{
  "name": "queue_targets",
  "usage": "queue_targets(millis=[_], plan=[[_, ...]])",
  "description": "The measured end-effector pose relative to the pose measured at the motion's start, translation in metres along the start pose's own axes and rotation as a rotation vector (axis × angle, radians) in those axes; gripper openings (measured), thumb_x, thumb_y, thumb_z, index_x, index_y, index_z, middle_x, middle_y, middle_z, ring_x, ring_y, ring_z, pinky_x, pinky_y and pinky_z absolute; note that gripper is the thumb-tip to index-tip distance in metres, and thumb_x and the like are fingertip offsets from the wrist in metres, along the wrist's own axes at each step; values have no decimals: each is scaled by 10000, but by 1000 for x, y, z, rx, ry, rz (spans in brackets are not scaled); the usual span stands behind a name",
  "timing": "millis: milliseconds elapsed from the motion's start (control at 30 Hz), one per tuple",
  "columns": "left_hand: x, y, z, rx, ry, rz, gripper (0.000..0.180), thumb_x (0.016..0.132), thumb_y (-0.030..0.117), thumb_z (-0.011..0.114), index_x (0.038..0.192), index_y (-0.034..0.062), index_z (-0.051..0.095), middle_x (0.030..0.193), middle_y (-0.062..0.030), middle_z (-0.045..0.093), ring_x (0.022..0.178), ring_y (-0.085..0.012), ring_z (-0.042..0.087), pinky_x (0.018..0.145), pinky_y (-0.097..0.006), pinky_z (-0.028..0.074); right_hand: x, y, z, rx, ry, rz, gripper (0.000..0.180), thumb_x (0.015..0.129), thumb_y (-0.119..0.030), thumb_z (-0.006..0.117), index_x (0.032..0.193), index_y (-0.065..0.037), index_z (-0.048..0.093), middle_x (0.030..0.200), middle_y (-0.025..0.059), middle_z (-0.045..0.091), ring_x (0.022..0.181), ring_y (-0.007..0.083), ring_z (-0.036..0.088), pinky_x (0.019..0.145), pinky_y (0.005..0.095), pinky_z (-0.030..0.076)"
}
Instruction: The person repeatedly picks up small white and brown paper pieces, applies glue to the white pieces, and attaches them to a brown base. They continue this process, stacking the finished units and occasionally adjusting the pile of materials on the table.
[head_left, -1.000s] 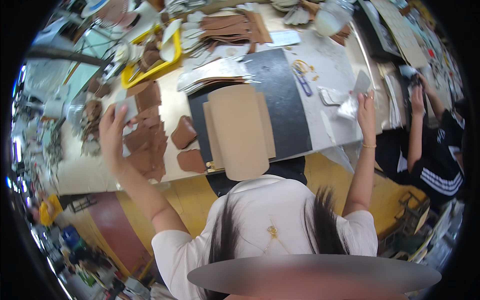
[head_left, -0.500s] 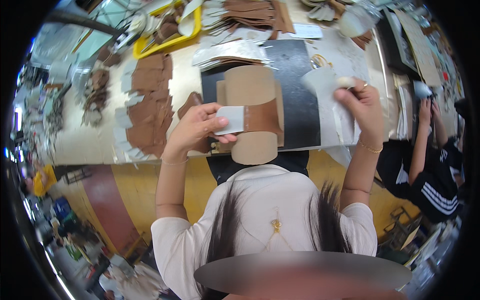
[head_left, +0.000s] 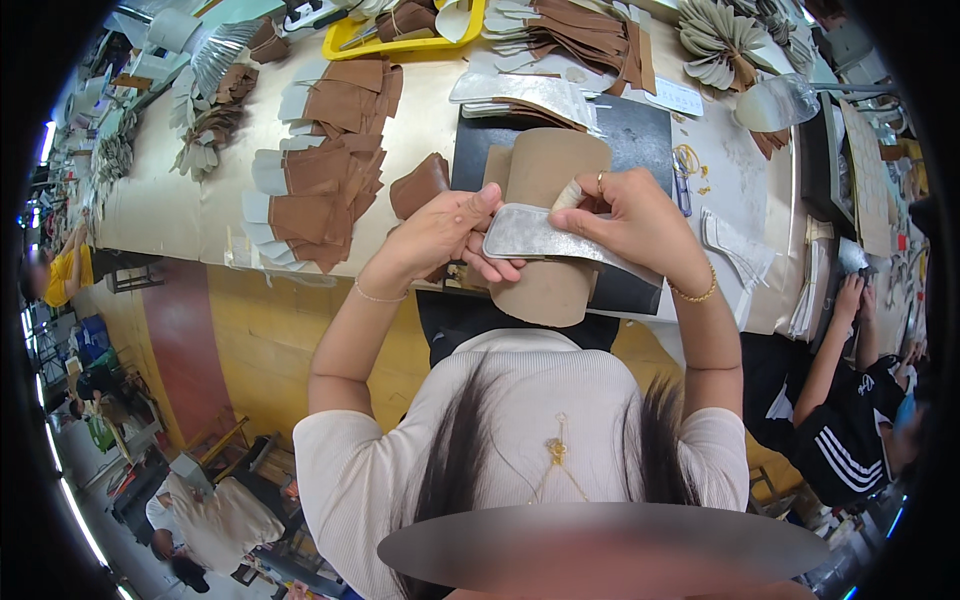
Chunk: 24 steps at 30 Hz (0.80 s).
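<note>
A silver-grey piece of sheet material [head_left: 535,232] with a rounded left end lies across a tan curved form [head_left: 555,165]. My left hand [head_left: 445,235] grips its left end, thumb near the top corner and fingers underneath. My right hand [head_left: 640,220] pinches its upper edge further right, with a pale wrapping on one finger. The brown leather strip on the form is not visible now; the piece and my hands cover that area. Left of the form, close to my left hand, rests a loose brown leather piece [head_left: 420,185].
A black mat [head_left: 635,125] lies under the form. Behind it are a stack of silver pieces [head_left: 520,92] and a yellow tray [head_left: 400,46]. Overlapping brown leather pieces [head_left: 325,205] spread left; white pieces [head_left: 735,250] lie right. A co-worker's hands [head_left: 858,290] are at far right.
My right hand has come down and leftward from above the table, bringing the silver-grey piece onto the form. My left hand has moved from the pale tab to this piece's end. The view has shifted.
</note>
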<state>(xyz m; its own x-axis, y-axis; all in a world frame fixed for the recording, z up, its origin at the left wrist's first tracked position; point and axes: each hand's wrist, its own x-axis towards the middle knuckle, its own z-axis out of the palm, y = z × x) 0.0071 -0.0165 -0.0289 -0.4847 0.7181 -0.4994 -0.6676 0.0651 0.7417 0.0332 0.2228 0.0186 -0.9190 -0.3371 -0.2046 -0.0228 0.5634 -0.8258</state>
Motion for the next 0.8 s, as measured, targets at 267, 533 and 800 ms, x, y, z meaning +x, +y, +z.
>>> queue_targets(millis=[267,533,800], plan=[[0,-3,-5,-58,-55,-10,465,982,348,467,1051,-107,539,854,-240,665,684,-249,700,579,-260,590,0,-6,0,-47,3,3,273,805,-227,682,754,37,635,651,175,626,589,312,617,564,347,470],[2,2,-1,35,-25,-93,294,895,163,642,1057,-73,573,887,-158,680,743,-177,699,616,-204,570,-4,-3,-3,-86,-16,-36,245,767,-187,730,925,-6,683,664,113,643,576,145,600,575,266,471],[4,-12,-11,15,32,-33,275,914,192,616,1011,-62,579,850,-157,679,694,-188,695,597,-232,570,-34,45,-24,350,60,103,537,716,-129,791,1208,-58,587,706,-17,573,642,52,515,589,201,423]])
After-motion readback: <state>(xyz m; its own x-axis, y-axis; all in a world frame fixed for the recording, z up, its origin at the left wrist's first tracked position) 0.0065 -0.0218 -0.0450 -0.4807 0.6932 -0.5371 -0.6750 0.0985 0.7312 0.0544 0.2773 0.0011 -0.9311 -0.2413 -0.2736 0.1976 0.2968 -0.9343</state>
